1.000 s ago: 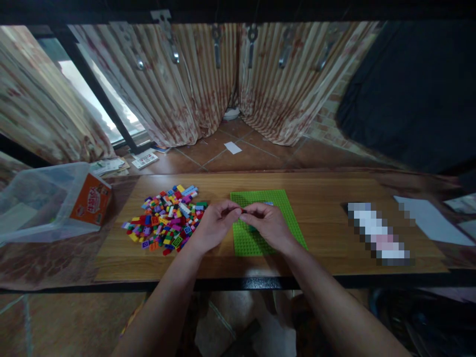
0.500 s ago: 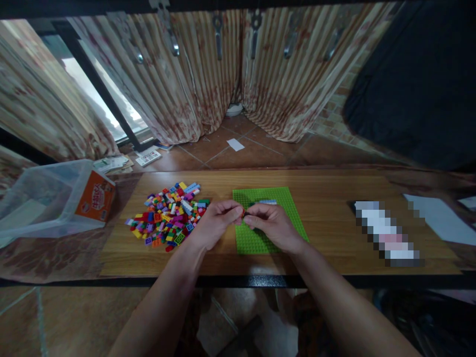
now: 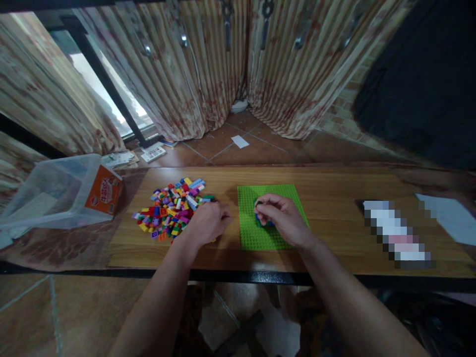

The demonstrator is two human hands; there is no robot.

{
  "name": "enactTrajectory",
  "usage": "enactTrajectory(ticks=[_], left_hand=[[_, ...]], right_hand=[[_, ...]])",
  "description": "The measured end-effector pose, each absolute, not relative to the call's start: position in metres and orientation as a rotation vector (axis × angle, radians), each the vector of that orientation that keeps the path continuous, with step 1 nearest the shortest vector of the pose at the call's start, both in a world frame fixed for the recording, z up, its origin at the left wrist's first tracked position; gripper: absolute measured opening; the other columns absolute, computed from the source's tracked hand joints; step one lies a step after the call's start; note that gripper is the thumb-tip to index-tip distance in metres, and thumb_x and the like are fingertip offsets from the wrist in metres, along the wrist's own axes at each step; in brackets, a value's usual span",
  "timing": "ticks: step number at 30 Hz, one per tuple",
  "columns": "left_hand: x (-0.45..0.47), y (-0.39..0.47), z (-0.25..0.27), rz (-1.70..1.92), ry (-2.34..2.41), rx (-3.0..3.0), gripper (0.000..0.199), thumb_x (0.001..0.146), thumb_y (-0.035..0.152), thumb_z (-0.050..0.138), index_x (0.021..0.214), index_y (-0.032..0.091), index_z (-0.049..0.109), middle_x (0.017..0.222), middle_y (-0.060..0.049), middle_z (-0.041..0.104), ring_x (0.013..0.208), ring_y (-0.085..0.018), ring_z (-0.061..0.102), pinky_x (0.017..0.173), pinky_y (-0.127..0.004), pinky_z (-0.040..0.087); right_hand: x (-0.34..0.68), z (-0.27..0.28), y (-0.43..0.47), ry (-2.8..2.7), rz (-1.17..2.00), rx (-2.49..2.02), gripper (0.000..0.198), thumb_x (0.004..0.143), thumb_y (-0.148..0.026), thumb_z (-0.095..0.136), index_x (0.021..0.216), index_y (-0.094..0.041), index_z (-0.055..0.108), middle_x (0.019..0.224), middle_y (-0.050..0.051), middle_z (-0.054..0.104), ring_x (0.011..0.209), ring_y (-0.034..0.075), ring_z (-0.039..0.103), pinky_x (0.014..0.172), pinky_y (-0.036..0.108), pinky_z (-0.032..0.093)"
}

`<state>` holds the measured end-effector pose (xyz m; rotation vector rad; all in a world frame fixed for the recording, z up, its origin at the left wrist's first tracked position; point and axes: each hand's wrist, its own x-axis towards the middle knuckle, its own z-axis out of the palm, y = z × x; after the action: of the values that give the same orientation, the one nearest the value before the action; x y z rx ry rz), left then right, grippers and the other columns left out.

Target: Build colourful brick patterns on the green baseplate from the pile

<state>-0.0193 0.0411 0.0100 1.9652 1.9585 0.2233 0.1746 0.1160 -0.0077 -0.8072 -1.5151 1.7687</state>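
Observation:
My right hand [image 3: 280,216] is over the green baseplate [image 3: 247,240], thumb and fingers pinched on a small dark brick [image 3: 259,202]. Blue bricks [image 3: 269,224] show just beneath these fingers, mostly covered by the hand. At the right edge of a heap of loose toy bricks [image 3: 169,210] is my left hand [image 3: 210,221], above the wood. Its fingers point right and are bent and smeared, so whether anything is between them does not show.
A clear plastic bin [image 3: 55,186] with an orange label stands left of the wooden board [image 3: 334,223]. On the right lie a pixelated object [image 3: 394,230] and a white sheet [image 3: 448,215]. The black table edge [image 3: 256,276] runs along the front.
My hands were together over the baseplate at a small reddish piece. Now they are apart: the left has moved left toward the heap, while the right stays over the baseplate. The view has shifted slightly.

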Motion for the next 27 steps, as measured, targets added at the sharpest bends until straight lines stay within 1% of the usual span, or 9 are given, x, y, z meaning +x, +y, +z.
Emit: enactTrajectory(ticks=[3, 6, 10, 13, 17, 22, 24, 27], left_hand=[[-0.02, 0.041, 0.011, 0.154, 1.979, 1.975, 0.014, 0.076, 0.017, 0.053, 0.072, 0.016, 0.066, 0.069, -0.005, 0.065, 0.065, -0.016, 0.059, 0.063, -0.026, 0.039], [-0.023, 0.04, 0.01, 0.188, 1.969, 1.962, 0.014, 0.074, 0.016, 0.054, 0.076, 0.017, 0.067, 0.073, -0.004, 0.067, 0.067, -0.016, 0.059, 0.064, -0.026, 0.04], [-0.033, 0.039, 0.01, 0.251, 1.964, 1.903, 0.013, 0.074, 0.018, 0.055, 0.078, 0.018, 0.067, 0.069, -0.002, 0.065, 0.063, -0.014, 0.058, 0.06, -0.024, 0.038], [-0.045, 0.037, 0.012, 0.315, 1.954, 1.907, 0.014, 0.075, 0.018, 0.054, 0.081, 0.019, 0.067, 0.069, 0.0, 0.065, 0.063, -0.013, 0.058, 0.059, -0.023, 0.038], [-0.064, 0.033, 0.013, 0.415, 2.027, 1.917, 0.015, 0.078, 0.02, 0.053, 0.083, 0.018, 0.067, 0.07, -0.001, 0.065, 0.063, -0.014, 0.057, 0.06, -0.023, 0.04], [-0.074, 0.03, 0.015, 0.434, 2.082, 1.902, 0.016, 0.08, 0.021, 0.052, 0.083, 0.019, 0.067, 0.069, -0.001, 0.065, 0.064, -0.015, 0.058, 0.061, -0.024, 0.041], [-0.07, 0.03, 0.014, 0.42, 2.08, 1.904, 0.016, 0.079, 0.019, 0.051, 0.084, 0.019, 0.067, 0.072, -0.001, 0.066, 0.066, -0.015, 0.059, 0.061, -0.024, 0.041], [-0.061, 0.033, 0.01, 0.381, 2.047, 1.928, 0.02, 0.079, 0.019, 0.052, 0.09, 0.021, 0.068, 0.083, -0.002, 0.069, 0.074, -0.015, 0.062, 0.064, -0.023, 0.043]], right_hand=[[0.173, -0.005, 0.114, -1.424, 1.85, -0.81, 0.013, 0.075, -0.032, 0.065, 0.075, -0.019, 0.063, 0.066, -0.002, 0.06, 0.054, 0.009, 0.049, 0.049, 0.023, 0.038], [0.171, 0.0, 0.113, -1.312, 1.907, -0.803, 0.014, 0.076, -0.032, 0.063, 0.071, -0.019, 0.062, 0.067, -0.001, 0.06, 0.053, 0.009, 0.048, 0.047, 0.022, 0.037], [0.172, 0.003, 0.114, -1.221, 1.973, -0.739, 0.01, 0.076, -0.027, 0.059, 0.07, -0.018, 0.062, 0.068, -0.001, 0.059, 0.054, 0.009, 0.048, 0.047, 0.022, 0.036], [0.174, 0.003, 0.117, -1.161, 2.033, -0.704, 0.009, 0.075, -0.024, 0.057, 0.072, -0.018, 0.063, 0.069, 0.0, 0.06, 0.055, 0.01, 0.049, 0.048, 0.023, 0.038], [0.176, 0.003, 0.12, -1.058, 2.092, -0.709, 0.01, 0.075, -0.024, 0.057, 0.076, -0.018, 0.065, 0.07, 0.001, 0.06, 0.056, 0.01, 0.05, 0.049, 0.023, 0.039], [0.177, 0.005, 0.12, -0.999, 2.104, -0.733, 0.01, 0.072, -0.023, 0.059, 0.077, -0.018, 0.066, 0.069, 0.0, 0.06, 0.055, 0.01, 0.049, 0.048, 0.023, 0.039], [0.177, 0.005, 0.12, -0.995, 2.105, -0.742, 0.01, 0.071, -0.023, 0.059, 0.077, -0.018, 0.066, 0.069, 0.0, 0.06, 0.055, 0.01, 0.049, 0.049, 0.023, 0.04], [0.177, 0.004, 0.12, -1.007, 2.113, -0.749, 0.011, 0.071, -0.022, 0.059, 0.079, -0.018, 0.067, 0.069, 0.0, 0.059, 0.055, 0.01, 0.049, 0.049, 0.023, 0.04]])
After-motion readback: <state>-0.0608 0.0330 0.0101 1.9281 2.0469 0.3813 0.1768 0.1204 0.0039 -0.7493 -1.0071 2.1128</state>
